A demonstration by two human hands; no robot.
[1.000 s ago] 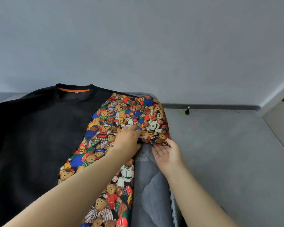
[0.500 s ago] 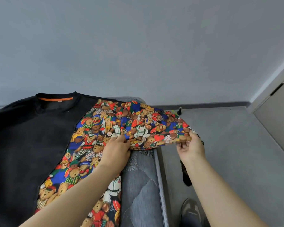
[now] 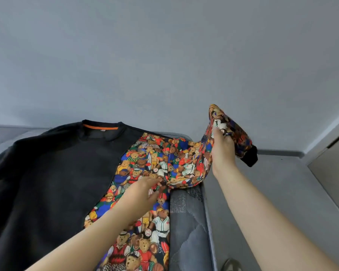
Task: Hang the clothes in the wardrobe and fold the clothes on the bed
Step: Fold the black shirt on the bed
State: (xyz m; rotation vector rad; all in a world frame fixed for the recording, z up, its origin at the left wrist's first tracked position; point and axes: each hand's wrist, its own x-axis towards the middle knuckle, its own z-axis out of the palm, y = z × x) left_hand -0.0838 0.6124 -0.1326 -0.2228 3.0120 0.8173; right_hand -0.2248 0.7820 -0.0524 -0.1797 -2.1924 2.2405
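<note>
The left hand point(image 3: 145, 190), fingers straight, pins the sweater point(image 3: 57, 173) to the bed point(image 3: 188, 222), likely so the right hand point(image 3: 222, 151) beside it, gripping the raised sleeve point(image 3: 233, 132), can fold it inward.

**No writing we can read**

We are finding no legible text, brand or number. On the black sweatshirt point(image 3: 57, 173), the orange strip point(image 3: 100, 126) inside the collar is showing no letters. The small pale tag point(image 3: 103, 130) just beneath it is coming out too tiny and blurred for us to read. In the bear print point(image 3: 145, 167), a white baseball shirt point(image 3: 160, 224) is carrying a red chest mark that we are unable to make out.
</note>
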